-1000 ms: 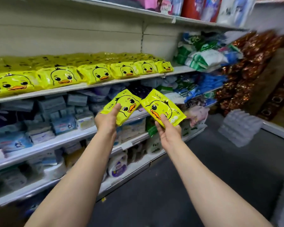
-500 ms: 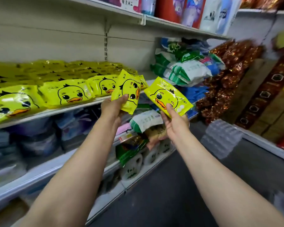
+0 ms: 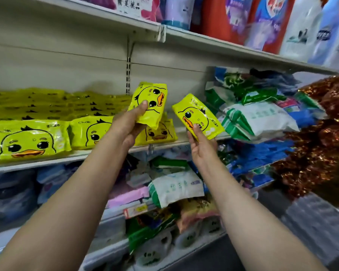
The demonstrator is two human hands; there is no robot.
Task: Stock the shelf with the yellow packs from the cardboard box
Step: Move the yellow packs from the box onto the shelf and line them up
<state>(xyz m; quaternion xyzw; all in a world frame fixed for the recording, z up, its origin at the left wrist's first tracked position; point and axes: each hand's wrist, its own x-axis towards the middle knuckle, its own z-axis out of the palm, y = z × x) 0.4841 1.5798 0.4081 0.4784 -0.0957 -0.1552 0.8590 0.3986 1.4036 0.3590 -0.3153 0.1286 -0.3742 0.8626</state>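
On the left, the shelf [image 3: 106,151] already carries a row of yellow packs [image 3: 27,141] lying flat with their duck faces forward, with more stacked behind them toward the back wall. The row ends just past the upright slotted strip in the back panel, where one more yellow pack lies at the shelf edge, partly hidden behind the raised arm.

The left hand [image 3: 125,126] holds a yellow pack, the left pack [image 3: 149,104], thumb pressed on the printed face and fingers curled behind it. That pack is turned almost upright and hangs above the end of the row, close to the packs below but not resting on them.

The right hand [image 3: 202,147] pinches a second one, the right pack [image 3: 198,116], by its lower corner, thumb on the front. It tilts over the bare stretch of shelf between the yellow row and the heap of white, green and blue bags [image 3: 258,118] on the right.

The cardboard box is not in view.

The step in hand looks like placing: both packs are lifted to shelf height and neither is set down. The next move probably calls for turning the left pack flat and laying it on or beside the end of the row, face forward. The right pack would then go into the gap, kept off the neighbouring bags.
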